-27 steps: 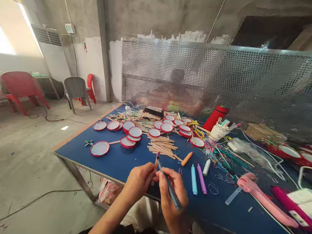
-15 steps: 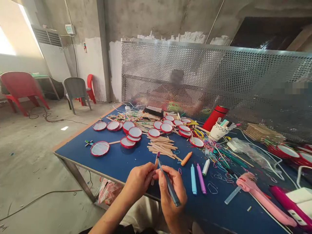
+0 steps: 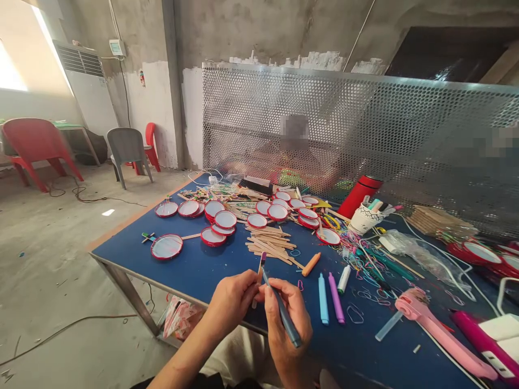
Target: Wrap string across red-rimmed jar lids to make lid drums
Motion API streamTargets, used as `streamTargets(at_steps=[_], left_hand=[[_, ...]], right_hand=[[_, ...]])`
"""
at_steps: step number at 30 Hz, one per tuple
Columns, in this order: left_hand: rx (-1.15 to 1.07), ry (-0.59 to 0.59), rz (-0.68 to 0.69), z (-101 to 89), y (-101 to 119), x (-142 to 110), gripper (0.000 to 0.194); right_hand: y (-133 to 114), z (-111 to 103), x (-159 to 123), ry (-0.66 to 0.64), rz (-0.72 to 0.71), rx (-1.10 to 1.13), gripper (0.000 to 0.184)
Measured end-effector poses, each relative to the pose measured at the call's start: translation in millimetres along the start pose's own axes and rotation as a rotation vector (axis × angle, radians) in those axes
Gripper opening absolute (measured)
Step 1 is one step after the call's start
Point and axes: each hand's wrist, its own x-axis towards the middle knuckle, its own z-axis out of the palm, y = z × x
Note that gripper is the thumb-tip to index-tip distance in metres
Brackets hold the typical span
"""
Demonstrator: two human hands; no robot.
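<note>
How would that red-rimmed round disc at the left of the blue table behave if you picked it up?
The disc looks light for its size, being thin and flat, and its red rim probably keeps it stiff. Its pale face may be a thin film that dents easily. Lying flat, it seems unlikely to roll.

On the blue tabletop point(image 3: 203, 270) in front of you lie many round frames with red rims point(image 3: 225, 219); a pile of flat wood sticks point(image 3: 267, 243) sits right beside them; a light blue marker point(image 3: 323, 306) and a purple marker point(image 3: 336, 297) lie near your side; thin rubber bands point(image 3: 365, 281) spread out to your right; a red flask point(image 3: 360, 197) stands by a white cup point(image 3: 362, 220); past them rises a metal screen full of holes point(image 3: 324, 124); far to your left, a red chair point(image 3: 36, 146) and a gray chair point(image 3: 128, 148) stand on the floor point(image 3: 60, 254).
</note>
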Motion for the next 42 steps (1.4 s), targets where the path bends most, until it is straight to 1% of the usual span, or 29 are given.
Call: streamTargets(at_steps=[4,8,14,16,21,27,29,31,34,36,42], left_hand=[[-0.019,0.001,0.002,-0.9,1.0,0.7,0.021],[-0.018,0.01,0.004,-0.7,0.7,-0.3,0.021],[0.037,0.007,0.009,-0.1,0.0,-0.2,0.025],[0.041,0.013,0.017,-0.2,0.3,0.1,0.025],[0.02,0.031,0.023,0.1,0.8,-0.3,0.024],[0.032,0.043,0.03,0.3,1.0,-0.8,0.023],[0.027,0.041,0.028,0.3,1.3,-0.7,0.022],[0.025,0.042,0.027,0.4,1.3,-0.8,0.022],[0.038,0.044,0.028,0.5,0.8,-1.3,0.024],[0.04,0.043,0.029,0.4,0.5,-1.5,0.025],[0.038,0.057,0.039,0.1,1.1,0.4,0.024]], right_hand=[[1.1,0.0,-1.4,-0.007,0.008,0.001,0.015],[-1.5,0.4,-0.6,0.015,-0.003,-0.001,0.015],[-12.2,0.8,3.5,0.16,-0.013,0.038,0.013],[-13.4,1.2,4.0,0.15,-0.018,0.052,0.013],[-8.8,1.8,2.3,0.062,-0.044,0.034,0.014],[-7.2,1.5,2.2,0.106,-0.058,0.062,0.011],[-7.3,1.5,2.5,0.082,-0.064,0.059,0.011],[-8.2,1.4,2.7,0.069,-0.042,0.051,0.011],[-11.4,1.1,3.3,0.108,0.004,0.089,0.011],[-13.2,1.0,3.7,0.124,0.007,0.114,0.011],[-9.3,1.5,3.2,0.097,-0.015,0.089,0.015]])
